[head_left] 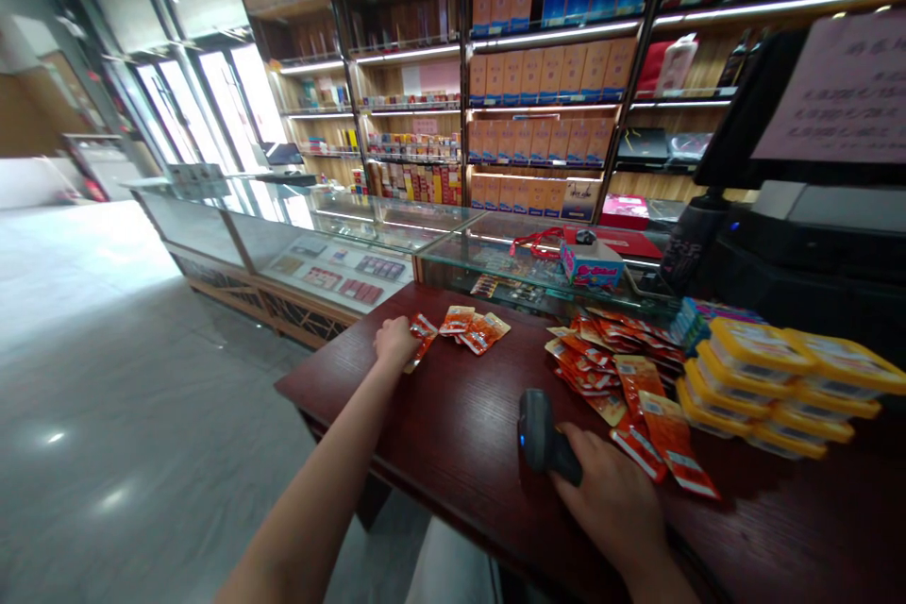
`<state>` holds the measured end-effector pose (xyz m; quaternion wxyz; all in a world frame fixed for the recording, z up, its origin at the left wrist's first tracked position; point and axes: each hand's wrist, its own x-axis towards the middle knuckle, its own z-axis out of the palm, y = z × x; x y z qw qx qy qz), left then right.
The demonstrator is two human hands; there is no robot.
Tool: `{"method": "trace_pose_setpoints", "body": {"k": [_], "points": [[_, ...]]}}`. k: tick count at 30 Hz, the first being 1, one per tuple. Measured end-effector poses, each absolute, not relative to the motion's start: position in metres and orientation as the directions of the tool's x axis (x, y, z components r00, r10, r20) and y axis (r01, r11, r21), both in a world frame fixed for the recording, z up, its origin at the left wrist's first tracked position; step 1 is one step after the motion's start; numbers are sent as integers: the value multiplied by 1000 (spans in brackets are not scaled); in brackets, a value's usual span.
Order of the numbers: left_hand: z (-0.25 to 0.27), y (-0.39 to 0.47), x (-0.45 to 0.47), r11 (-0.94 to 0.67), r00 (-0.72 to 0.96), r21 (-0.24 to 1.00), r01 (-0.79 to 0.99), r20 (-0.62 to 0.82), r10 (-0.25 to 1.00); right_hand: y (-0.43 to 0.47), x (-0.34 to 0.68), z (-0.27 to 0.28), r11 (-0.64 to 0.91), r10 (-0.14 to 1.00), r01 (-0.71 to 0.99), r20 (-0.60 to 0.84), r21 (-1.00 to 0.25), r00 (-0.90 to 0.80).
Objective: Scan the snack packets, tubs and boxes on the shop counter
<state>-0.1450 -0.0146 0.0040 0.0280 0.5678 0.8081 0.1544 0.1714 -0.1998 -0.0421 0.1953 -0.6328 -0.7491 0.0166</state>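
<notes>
My left hand (394, 343) is at the far left of the dark red table, its fingers closed on the edge of an orange snack packet (423, 340). Just right of it lie a few more orange packets (481, 330). In my right hand (612, 495) is a black barcode scanner (539, 429), gripped by its handle, with a small blue light on its head. Beyond the scanner, a large loose pile of orange packets (595, 359) spreads over the table, and single packets (672, 439) lie in front of it.
Yellow-lidded plastic boxes (761, 349) stand stacked at the right, near a dark monitor (757, 104) with a pink paper sheet. Behind the table (453, 415) runs a glass display counter (453, 236) bearing a small colourful box (593, 264). Shelves of boxed goods line the wall.
</notes>
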Motion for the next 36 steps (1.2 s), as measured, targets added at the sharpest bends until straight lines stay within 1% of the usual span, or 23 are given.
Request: {"method": "trace_pose_setpoints", "body": {"k": [2,3,5,7,8,9,11,14,16,18,20,21,25,30,32,36], "points": [[9,-16,-147,274,-360,390,879,167,918,-199,171,-41,196,957,942,264,-274,-122],[11,-16,-146,225,-350,468,855,200,915,-199,171,-41,194,958,942,259,-275,-122],[12,-16,-136,60,-319,670,740,271,908,-198,170,-40,194,961,941,249,-278,-124],[7,-17,-117,-142,-280,852,505,317,906,-197,171,-40,197,960,940,249,-278,-127],[2,-18,-106,-211,-260,906,368,318,912,-197,171,-40,200,959,939,252,-280,-130],[-4,-19,-94,-256,-242,932,255,318,917,-196,172,-40,202,958,937,256,-285,-129],[-18,-23,-71,-311,-229,947,85,323,918,-195,173,-37,198,959,926,258,-321,-115],[-37,-29,-49,-358,-224,932,-48,339,914,-194,174,-27,169,974,877,215,-450,-78],[-44,-32,-43,-367,-231,928,-66,344,910,-194,173,-18,145,986,803,154,-578,-66],[-48,-34,-42,-362,-236,931,-47,342,909,-194,171,-9,175,984,658,141,-732,-105],[-48,-35,-42,-349,-243,937,-16,335,910,-195,167,-2,199,980,514,154,-834,-129],[-47,-36,-43,-342,-246,940,-4,330,911,-195,165,0,187,982,471,150,-862,-116],[-46,-37,-43,-317,-252,948,19,312,916,-195,159,4,121,993,430,103,-895,-65],[-48,-37,-42,-291,-263,953,85,304,916,-195,158,2,136,990,423,112,-896,-80],[-49,-37,-42,-301,-256,952,57,306,917,-195,159,1,131,991,422,103,-897,-89],[-48,-37,-42,-325,-227,944,-53,306,925,-196,161,-1,132,991,465,108,-876,-78]]}}
